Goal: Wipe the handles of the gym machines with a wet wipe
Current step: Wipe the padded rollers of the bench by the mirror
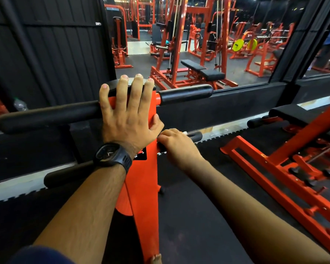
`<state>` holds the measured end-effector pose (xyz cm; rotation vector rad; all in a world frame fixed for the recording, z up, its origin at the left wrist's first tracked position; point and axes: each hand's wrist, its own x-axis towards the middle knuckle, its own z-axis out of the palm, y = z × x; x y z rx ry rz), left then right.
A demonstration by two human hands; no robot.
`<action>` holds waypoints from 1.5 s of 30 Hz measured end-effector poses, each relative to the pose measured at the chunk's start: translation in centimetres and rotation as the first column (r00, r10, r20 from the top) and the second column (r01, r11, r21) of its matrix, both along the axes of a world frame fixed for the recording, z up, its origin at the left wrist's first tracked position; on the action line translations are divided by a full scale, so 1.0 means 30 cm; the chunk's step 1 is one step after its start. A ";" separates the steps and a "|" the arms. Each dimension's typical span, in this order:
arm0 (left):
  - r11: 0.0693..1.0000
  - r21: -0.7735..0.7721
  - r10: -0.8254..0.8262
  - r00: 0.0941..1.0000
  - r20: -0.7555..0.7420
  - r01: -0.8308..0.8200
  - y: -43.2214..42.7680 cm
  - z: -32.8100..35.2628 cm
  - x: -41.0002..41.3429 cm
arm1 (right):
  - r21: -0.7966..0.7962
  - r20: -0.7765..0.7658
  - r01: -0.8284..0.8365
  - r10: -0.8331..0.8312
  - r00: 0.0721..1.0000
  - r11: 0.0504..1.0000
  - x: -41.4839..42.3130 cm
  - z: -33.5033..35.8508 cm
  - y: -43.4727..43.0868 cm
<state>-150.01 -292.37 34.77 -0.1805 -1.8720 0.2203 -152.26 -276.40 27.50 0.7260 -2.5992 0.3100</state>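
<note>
An orange machine upright (pixel 142 187) stands in front of me with black padded handles sticking out on both sides. My left hand (pixel 128 115), with a black watch on the wrist, lies flat against the top of the upright, fingers straight and hooked over its upper edge, between the upper left handle (pixel 46 116) and the upper right handle (pixel 186 94). My right hand (pixel 177 147) is curled round the lower right handle (pixel 197 136). A small bit of white wet wipe (pixel 184 133) shows at its knuckles. The lower left handle (pixel 69 175) is untouched.
An orange adjustable bench (pixel 274 149) stands close on the right. Ahead is a large mirror or window (pixel 198 44) showing several orange machines. A black ribbed wall (pixel 46 54) fills the left. Black rubber matting (pixel 198 216) covers the floor. A plastic bottle (pixel 20 104) sits far left.
</note>
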 end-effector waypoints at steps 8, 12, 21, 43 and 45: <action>1.000 0.006 0.004 1.000 -0.004 -0.004 0.002 0.001 -0.004 | -0.120 -0.027 0.261 -0.266 0.964 0.958 -0.022 0.012 0.109; 1.000 0.005 -0.005 1.000 -0.007 0.005 0.001 -0.002 -0.002 | -0.316 -0.160 0.187 -0.246 0.956 0.930 0.030 -0.079 0.100; 1.000 0.000 0.005 1.000 -0.001 -0.005 -0.001 -0.003 -0.006 | -0.732 -0.124 0.092 -0.265 0.956 0.675 0.127 -0.174 -0.074; 1.000 0.003 0.006 1.000 0.012 -0.006 0.005 -0.008 -0.007 | -0.850 0.443 0.325 -0.229 0.867 -0.415 0.092 -0.128 -0.140; 1.000 0.002 0.013 1.000 0.013 -0.013 0.003 -0.009 -0.006 | -0.822 0.445 0.342 -0.138 0.885 -0.455 0.113 -0.131 -0.167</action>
